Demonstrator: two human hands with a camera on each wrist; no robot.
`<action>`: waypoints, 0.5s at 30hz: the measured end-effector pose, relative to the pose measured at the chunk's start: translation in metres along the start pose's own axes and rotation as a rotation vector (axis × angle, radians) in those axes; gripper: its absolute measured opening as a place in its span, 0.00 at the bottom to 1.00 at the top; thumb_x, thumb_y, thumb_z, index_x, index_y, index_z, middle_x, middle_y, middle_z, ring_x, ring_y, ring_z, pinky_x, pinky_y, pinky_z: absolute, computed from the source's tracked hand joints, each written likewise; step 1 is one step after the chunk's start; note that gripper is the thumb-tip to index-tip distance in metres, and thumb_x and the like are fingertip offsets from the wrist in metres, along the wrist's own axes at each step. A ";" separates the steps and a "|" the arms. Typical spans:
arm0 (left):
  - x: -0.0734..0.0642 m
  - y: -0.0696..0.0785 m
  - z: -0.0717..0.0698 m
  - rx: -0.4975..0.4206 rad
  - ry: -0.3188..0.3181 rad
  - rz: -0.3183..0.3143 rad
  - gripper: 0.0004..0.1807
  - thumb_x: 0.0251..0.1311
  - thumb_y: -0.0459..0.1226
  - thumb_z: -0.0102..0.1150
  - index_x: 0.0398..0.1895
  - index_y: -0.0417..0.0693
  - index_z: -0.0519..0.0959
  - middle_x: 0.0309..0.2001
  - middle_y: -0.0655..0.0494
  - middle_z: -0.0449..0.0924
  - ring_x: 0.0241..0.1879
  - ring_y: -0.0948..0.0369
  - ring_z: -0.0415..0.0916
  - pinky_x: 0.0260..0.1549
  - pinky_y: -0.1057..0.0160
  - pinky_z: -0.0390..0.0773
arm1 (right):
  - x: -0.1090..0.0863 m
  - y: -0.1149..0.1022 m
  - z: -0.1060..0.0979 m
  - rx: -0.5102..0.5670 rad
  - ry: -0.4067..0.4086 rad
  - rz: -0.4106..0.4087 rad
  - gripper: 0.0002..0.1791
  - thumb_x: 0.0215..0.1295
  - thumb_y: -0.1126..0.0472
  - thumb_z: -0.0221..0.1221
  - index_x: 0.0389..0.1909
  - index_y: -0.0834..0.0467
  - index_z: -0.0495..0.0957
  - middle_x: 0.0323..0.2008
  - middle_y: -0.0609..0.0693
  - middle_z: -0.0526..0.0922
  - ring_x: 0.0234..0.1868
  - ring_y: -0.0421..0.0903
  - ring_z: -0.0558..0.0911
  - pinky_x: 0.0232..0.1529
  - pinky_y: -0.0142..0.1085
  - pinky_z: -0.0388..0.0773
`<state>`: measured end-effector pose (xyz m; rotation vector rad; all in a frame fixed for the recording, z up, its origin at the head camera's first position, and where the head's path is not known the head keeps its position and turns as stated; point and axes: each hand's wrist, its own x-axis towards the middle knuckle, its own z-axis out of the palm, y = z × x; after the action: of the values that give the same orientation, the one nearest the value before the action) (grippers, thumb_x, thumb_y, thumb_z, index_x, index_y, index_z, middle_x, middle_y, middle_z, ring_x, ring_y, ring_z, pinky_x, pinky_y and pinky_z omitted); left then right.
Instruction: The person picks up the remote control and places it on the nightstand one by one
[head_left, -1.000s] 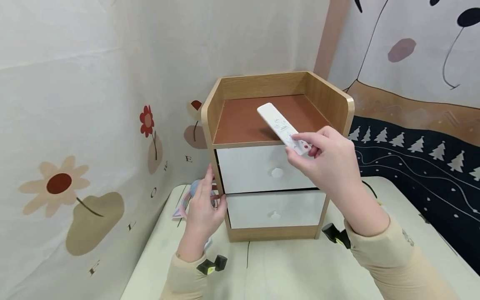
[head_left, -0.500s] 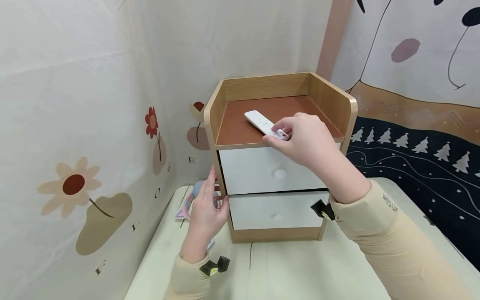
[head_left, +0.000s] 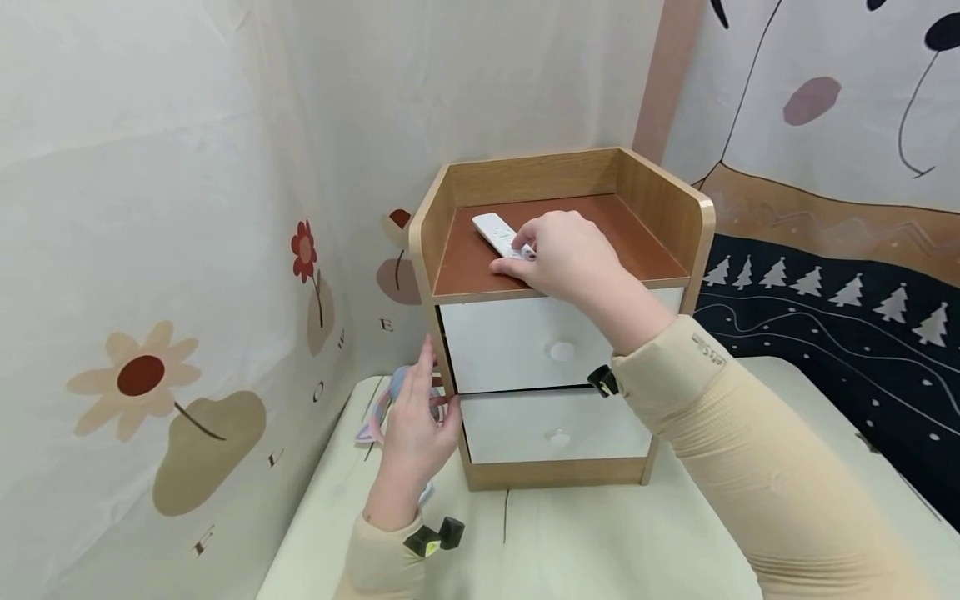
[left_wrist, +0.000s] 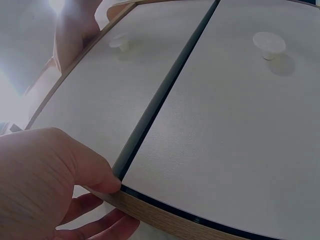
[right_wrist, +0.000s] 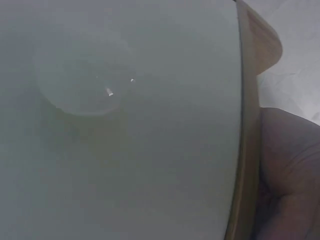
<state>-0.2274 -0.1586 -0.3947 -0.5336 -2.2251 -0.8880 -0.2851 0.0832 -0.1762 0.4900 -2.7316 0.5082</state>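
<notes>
My right hand [head_left: 566, 254] pinches the near end of a slim white remote control [head_left: 493, 231] between thumb and fingers. The remote slants over the brown top shelf of a small wooden drawer cabinet [head_left: 558, 475], toward its left side, with its near end partly covered by the fingers. In the right wrist view, part of the right hand [right_wrist: 290, 175] shows at the shelf's front edge. My left hand [head_left: 416, 425] rests against the cabinet's left side with fingers extended. In the left wrist view its thumb [left_wrist: 102, 177] touches the front edge near the gap between the two drawers.
The white upper drawer [head_left: 510, 346] and lower drawer [head_left: 510, 429] each have a round white knob. Raised wooden walls [head_left: 660, 200] border the shelf. Behind the left hand lies a pink and blue object [head_left: 375, 421] on the pale table [head_left: 570, 542]. Printed curtains [head_left: 225, 167] stand behind.
My right hand has lowered the remote control from in front of the cabinet onto the top shelf area, moving left and inward. The left hand keeps its place at the cabinet's side.
</notes>
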 end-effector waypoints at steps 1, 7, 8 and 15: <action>0.000 0.000 0.001 -0.003 0.000 0.000 0.55 0.67 0.25 0.66 0.92 0.48 0.48 0.65 0.37 0.76 0.56 0.46 0.87 0.48 0.59 0.95 | 0.003 -0.002 0.001 -0.011 -0.004 -0.002 0.30 0.70 0.35 0.70 0.59 0.54 0.89 0.51 0.54 0.92 0.50 0.54 0.88 0.50 0.48 0.88; 0.001 -0.001 0.001 -0.008 0.000 0.005 0.54 0.68 0.24 0.65 0.92 0.47 0.48 0.67 0.36 0.76 0.56 0.45 0.87 0.48 0.59 0.95 | 0.020 -0.009 0.006 -0.064 -0.013 -0.025 0.29 0.73 0.35 0.68 0.59 0.54 0.89 0.52 0.54 0.92 0.53 0.55 0.87 0.54 0.49 0.88; 0.002 -0.001 0.001 -0.004 0.002 0.008 0.54 0.68 0.24 0.66 0.92 0.47 0.48 0.67 0.36 0.76 0.56 0.45 0.87 0.47 0.59 0.96 | 0.022 -0.010 0.007 -0.065 -0.012 -0.027 0.29 0.73 0.35 0.68 0.58 0.54 0.89 0.52 0.54 0.92 0.53 0.55 0.87 0.55 0.49 0.87; 0.003 -0.005 -0.002 0.019 0.021 0.018 0.54 0.67 0.23 0.65 0.91 0.45 0.49 0.66 0.35 0.77 0.55 0.45 0.87 0.46 0.59 0.96 | 0.030 -0.009 0.014 -0.033 -0.006 -0.033 0.29 0.72 0.33 0.67 0.58 0.52 0.88 0.50 0.53 0.90 0.51 0.54 0.86 0.50 0.48 0.87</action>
<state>-0.2316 -0.1631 -0.3933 -0.5325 -2.2045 -0.8589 -0.3120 0.0621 -0.1749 0.5287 -2.7277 0.4539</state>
